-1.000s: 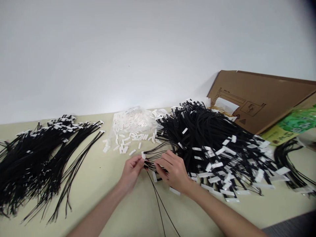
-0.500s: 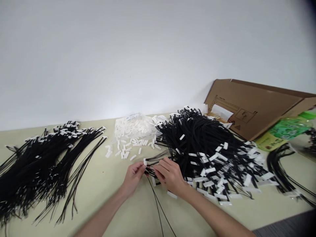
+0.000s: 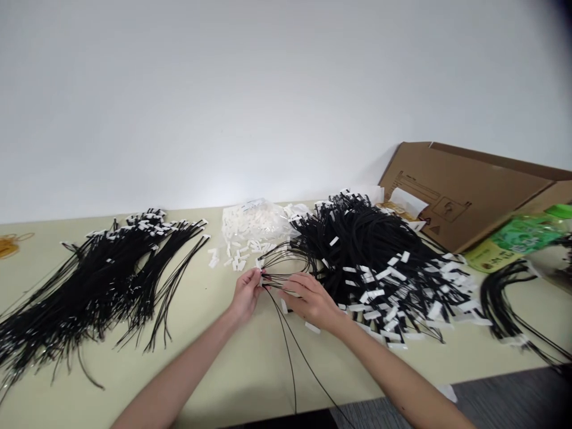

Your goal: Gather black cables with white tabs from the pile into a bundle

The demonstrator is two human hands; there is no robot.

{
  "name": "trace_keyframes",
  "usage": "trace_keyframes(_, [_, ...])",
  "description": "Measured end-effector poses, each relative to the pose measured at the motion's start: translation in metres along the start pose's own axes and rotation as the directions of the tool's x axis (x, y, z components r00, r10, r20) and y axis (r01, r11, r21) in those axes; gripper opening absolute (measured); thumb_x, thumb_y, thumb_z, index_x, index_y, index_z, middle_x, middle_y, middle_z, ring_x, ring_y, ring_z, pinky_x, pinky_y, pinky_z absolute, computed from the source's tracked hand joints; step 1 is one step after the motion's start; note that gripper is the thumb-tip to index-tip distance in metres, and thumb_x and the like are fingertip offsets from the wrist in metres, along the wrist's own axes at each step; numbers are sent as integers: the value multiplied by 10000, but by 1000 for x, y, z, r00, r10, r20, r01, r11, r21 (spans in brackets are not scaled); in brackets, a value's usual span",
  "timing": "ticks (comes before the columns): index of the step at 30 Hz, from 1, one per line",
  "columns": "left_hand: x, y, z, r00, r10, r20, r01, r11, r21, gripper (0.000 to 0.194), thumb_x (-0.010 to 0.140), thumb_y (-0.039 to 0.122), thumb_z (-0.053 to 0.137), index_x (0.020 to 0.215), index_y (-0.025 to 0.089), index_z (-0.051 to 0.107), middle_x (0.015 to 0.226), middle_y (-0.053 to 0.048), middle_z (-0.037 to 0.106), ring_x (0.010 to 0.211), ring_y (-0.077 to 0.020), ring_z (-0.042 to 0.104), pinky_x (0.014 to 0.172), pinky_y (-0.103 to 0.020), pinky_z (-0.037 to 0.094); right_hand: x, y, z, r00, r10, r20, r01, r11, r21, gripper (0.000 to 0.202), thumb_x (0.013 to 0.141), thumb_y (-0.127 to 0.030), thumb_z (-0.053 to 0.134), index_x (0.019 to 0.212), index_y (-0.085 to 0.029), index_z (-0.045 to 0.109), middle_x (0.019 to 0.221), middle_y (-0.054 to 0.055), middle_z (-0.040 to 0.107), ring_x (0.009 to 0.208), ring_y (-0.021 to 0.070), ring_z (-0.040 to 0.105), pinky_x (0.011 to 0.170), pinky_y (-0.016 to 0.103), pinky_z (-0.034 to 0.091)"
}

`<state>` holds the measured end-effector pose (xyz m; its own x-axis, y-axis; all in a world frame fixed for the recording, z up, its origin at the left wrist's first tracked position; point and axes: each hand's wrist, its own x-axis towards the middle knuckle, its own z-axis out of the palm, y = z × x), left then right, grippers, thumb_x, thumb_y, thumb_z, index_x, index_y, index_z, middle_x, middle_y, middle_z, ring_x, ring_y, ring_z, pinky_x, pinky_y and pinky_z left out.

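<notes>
My left hand (image 3: 247, 294) is closed, pinching a small white connector (image 3: 259, 263) from which several thin black wires (image 3: 286, 250) fan out to the right. My right hand (image 3: 313, 302) is just right of it, fingers bent in around the black wires; its fingertips are partly hidden. Two loose wires (image 3: 290, 351) hang down from between the hands toward the table's front edge. Beside my right hand lies a big heap of black cables (image 3: 357, 238) with white tags (image 3: 393, 286) on many of their ends.
A clear bag of white connectors (image 3: 254, 220) lies at the back, with loose connectors (image 3: 241, 253) in front. Another heap of black cables (image 3: 102, 274) spreads at left. At right are a cardboard box (image 3: 447, 190), a green pouch (image 3: 513, 238) and a curved cable bundle (image 3: 498, 298).
The view has shifted, so the table's front edge and a yellow coil at far left now show. Both hands stay at the connector; my right hand's fingers have loosened slightly among the wires.
</notes>
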<state>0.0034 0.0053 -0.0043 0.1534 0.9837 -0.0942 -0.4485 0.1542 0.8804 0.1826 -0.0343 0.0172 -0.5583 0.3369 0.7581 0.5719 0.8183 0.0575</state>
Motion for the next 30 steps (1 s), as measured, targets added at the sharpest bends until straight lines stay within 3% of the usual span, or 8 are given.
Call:
trace_keyframes(13, [-2, 3, -2, 993, -66, 93, 75, 993, -97, 238, 639, 330, 700, 748, 129, 634, 647, -10, 603, 585, -96, 535, 546, -207, 461, -1, -14, 12, 995, -100, 18, 101, 993, -58, 174, 804, -83, 524, 958, -138, 583, 881, 28, 634, 840, 136, 513, 765, 300, 432])
trace_keyframes(16, [-2, 3, -3, 992, -72, 101, 81, 992, -93, 239, 635, 329, 704, 746, 130, 631, 637, -3, 599, 561, -88, 530, 546, -207, 457, -1, -15, 11, 999, -48, 11, 48, 999, 23, 217, 804, -85, 512, 1000, -151, 578, 903, 51, 634, 857, 160, 526, 727, 315, 451])
trace_keyframes(19, [-1, 2, -3, 991, -83, 101, 91, 993, -77, 252, 616, 332, 717, 734, 126, 632, 638, -8, 601, 571, -98, 539, 555, -217, 458, 5, -19, 3, 990, 122, -70, -98, 954, 284, 219, 808, -87, 497, 988, -173, 588, 904, 64, 632, 914, 179, 538, 756, 335, 471])
trace_keyframes(21, [0, 1, -3, 991, -90, 101, 96, 994, -59, 266, 604, 337, 724, 731, 121, 635, 637, -15, 603, 589, -110, 547, 554, -221, 455, 12, -20, -9, 930, 339, -140, -224, 827, 515, 190, 819, -95, 479, 933, -188, 599, 884, 56, 631, 920, 181, 556, 788, 353, 474])
trace_keyframes(23, [1, 0, -2, 991, -89, 99, 94, 995, -42, 273, 603, 344, 723, 735, 122, 636, 641, -19, 606, 602, -113, 549, 541, -213, 445, 18, -16, -27, 816, 540, -204, -298, 697, 652, 190, 857, -115, 415, 895, -207, 577, 864, 39, 617, 902, 171, 571, 801, 373, 472])
trace_keyframes(28, [0, 1, 0, 991, -65, 116, 65, 998, 2, 287, 630, 382, 693, 732, 120, 636, 649, -25, 603, 597, -111, 539, 513, -207, 421, 24, 4, -71, 438, 791, -427, -238, 560, 794, 184, 902, -220, 353, 862, -225, 532, 646, -27, 470, 595, 94, 532, 536, 240, 467])
trace_keyframes(29, [0, 1, 0, 991, -59, 124, 58, 998, 13, 292, 632, 388, 690, 731, 119, 636, 652, -27, 602, 592, -111, 536, 508, -208, 417, 23, 6, -74, 416, 793, -445, -273, 575, 771, 168, 894, -225, 378, 878, -222, 546, 629, -29, 458, 547, 86, 507, 482, 217, 434])
trace_keyframes(30, [-1, 1, 0, 990, -53, 132, 51, 998, 23, 295, 633, 392, 688, 730, 118, 635, 656, -28, 600, 587, -111, 533, 502, -209, 413, 23, 7, -74, 457, 762, -459, -338, 626, 702, 159, 884, -214, 401, 895, -217, 560, 641, -20, 479, 548, 90, 506, 469, 215, 418])
